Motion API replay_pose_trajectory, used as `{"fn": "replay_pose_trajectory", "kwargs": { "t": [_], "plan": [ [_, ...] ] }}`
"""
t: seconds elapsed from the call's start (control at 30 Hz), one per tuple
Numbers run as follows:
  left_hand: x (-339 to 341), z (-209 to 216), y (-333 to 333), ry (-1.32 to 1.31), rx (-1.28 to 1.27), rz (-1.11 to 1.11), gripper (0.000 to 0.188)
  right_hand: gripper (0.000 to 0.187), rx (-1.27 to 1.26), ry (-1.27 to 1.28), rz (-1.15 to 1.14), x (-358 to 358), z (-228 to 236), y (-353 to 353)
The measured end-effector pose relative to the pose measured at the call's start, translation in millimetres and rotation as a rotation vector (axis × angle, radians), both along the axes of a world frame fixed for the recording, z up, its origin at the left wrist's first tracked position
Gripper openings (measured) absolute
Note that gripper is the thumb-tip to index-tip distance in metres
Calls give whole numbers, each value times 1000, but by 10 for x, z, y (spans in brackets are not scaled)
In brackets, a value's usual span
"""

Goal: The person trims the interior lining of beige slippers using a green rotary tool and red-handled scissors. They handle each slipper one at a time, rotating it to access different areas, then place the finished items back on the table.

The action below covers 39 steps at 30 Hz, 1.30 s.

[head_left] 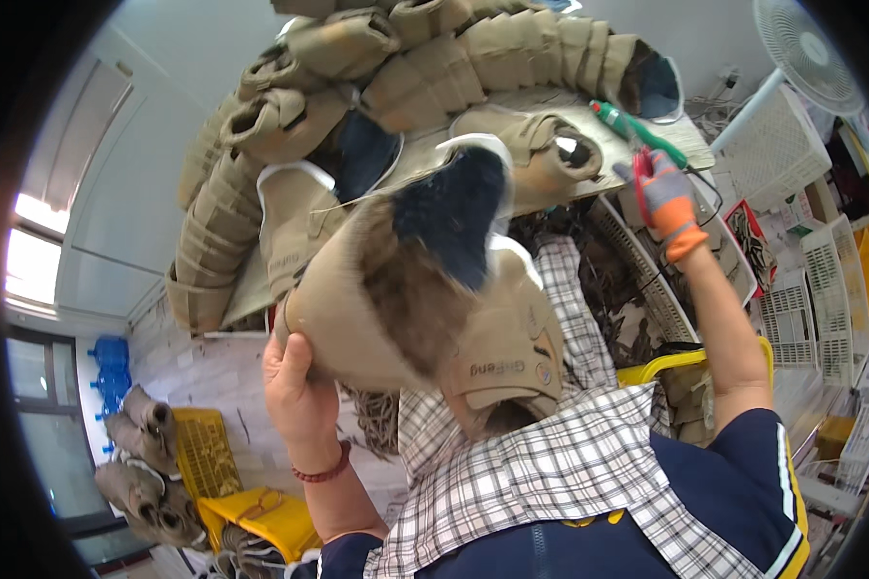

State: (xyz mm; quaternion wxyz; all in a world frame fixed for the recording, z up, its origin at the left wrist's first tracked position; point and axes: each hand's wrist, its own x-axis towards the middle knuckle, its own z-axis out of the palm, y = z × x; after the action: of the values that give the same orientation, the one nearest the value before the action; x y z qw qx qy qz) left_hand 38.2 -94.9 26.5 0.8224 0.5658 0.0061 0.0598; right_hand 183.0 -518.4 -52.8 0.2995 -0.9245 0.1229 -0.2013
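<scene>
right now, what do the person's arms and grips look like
The right grip wears a grey fabric glove with an orange cuff. The left grip is gloveless, with a red beaded bracelet. Short navy sleeves; the right has white and yellow stripes.

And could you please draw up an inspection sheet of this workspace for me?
Surface: white table, mostly covered by stacked uppers.
Job's things: tan shoe upper, dark-lined, blurred; second upper against the checked apron.
Clutter: green tool near the table's right end.
Hands: bare left hand grips the tan shoe upper; gloved right hand holds a red-handled tool.
Cables: black cable loops past the table's edge.
Surroundings: white fan, right; yellow basket, lower left.
</scene>
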Motion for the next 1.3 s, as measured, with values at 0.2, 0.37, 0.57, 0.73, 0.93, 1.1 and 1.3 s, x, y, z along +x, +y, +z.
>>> {"fn": "replay_pose_trajectory", "kwargs": {
  "t": [0.2, 0.37, 0.57, 0.73, 0.93, 1.1, 1.3],
  "plan": [
    [910, 116, -653, -504, 1184, 171, 24, 46, 539, 155, 0, 558, -408, 245],
    [1211, -63, -1184, -592, 1229, 24, 24, 31, 307, 9, -128, 350, 97, 189],
    [1537, -400, -1576, -787, 1289, -114, 22, 37, 123, -249, -368, -454, 567, -899],
    [2017, -833, -1650, -776, 1499, -148, 29, 38, 136, -295, -375, -762, 563, -992],
    [1091, 105, -1928, 62, 447, -604, 66, 43, 202, -415, -186, -983, 1084, 172],
    [827, 65, -1971, -33, -163, -540, 62, 45, -197, -507, 192, -1011, 1430, 1113],
    [792, -36, -742, 225, -377, -757, 36, 40, 448, -579, 593, -996, 1595, 1259]
  ]
}}
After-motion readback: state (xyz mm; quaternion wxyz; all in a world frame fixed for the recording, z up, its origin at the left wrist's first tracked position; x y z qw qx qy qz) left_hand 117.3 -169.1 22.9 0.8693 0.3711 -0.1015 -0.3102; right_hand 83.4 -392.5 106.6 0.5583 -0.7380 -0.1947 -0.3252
